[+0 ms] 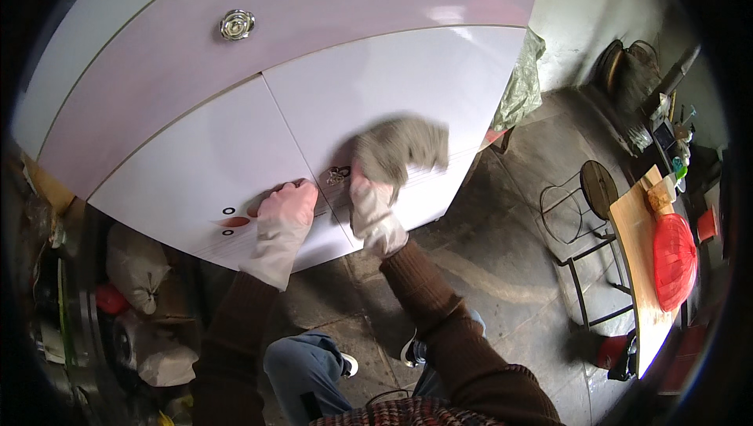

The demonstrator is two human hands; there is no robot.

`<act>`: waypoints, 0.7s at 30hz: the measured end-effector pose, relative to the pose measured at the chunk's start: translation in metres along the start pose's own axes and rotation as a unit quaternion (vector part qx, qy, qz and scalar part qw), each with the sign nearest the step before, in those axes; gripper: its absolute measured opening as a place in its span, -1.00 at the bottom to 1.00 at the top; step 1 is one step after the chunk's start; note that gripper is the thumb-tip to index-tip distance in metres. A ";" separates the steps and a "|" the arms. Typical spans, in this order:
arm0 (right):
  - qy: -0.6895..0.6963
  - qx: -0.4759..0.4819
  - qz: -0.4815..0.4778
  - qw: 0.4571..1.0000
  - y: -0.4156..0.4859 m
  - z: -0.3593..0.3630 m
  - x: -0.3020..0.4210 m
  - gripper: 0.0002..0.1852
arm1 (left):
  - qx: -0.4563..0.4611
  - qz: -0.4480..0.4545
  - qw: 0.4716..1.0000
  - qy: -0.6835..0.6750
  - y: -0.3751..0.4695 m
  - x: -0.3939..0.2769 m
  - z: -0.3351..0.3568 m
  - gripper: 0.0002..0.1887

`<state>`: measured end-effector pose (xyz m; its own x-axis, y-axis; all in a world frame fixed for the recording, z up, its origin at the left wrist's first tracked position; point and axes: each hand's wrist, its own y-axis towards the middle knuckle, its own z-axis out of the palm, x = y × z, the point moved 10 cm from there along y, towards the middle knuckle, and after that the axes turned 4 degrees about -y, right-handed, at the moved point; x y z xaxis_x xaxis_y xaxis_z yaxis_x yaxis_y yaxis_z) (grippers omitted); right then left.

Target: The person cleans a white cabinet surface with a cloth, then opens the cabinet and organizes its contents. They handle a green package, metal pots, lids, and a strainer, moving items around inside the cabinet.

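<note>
Both my hands wear pale translucent rubber gloves. My right hand (372, 190) grips a grey-brown cloth (397, 146), blurred by motion, against the white cabinet door (423, 85) on the right. Just left of that hand sits a shiny metal knob (337, 175). My left hand (289, 205), fingers curled, rests against the left cabinet door (176, 161), near its edge by the seam; whether it grasps the knob there is hidden. A printed red and black design (237, 222) lies beside it. Above, a pinkish drawer front (353, 8) carries a rose-shaped metal knob (237, 25).
Tied plastic bags (136, 264) lie at the left of the cabinet. At right stand a round stool (599, 190) and a wooden table (635, 249) with a red mesh cover (675, 262). A green plastic sheet (520, 85) hangs beside the cabinet above the dark tiled floor (470, 261).
</note>
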<state>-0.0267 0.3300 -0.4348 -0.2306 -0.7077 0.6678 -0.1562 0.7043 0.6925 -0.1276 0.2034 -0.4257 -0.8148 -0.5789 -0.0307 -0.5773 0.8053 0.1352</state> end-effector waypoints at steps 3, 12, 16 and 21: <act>-0.033 -0.050 -0.158 0.986 0.082 -0.028 0.072 0.08 | -0.038 0.026 0.998 -0.037 -0.003 -0.001 -0.003 -0.81; -0.223 0.019 -0.217 0.950 0.062 0.014 -0.015 -0.29 | -0.216 0.029 0.958 -0.186 -0.014 0.026 -0.008 -0.80; -0.121 0.060 -0.092 0.986 -0.035 0.051 -0.084 -0.44 | -0.212 0.035 0.963 -0.164 -0.012 0.023 -0.006 -0.80; -0.018 0.076 -0.073 0.994 -0.153 0.073 -0.087 -0.56 | -0.126 -0.021 0.980 -0.150 -0.005 0.030 0.009 -0.79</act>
<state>-0.0525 0.2880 -0.6189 -0.2291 -0.8026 0.5508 -0.3330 0.5963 0.7304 -0.1502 0.1832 -0.4361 -0.7911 -0.5172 -0.3266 -0.6104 0.7024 0.3662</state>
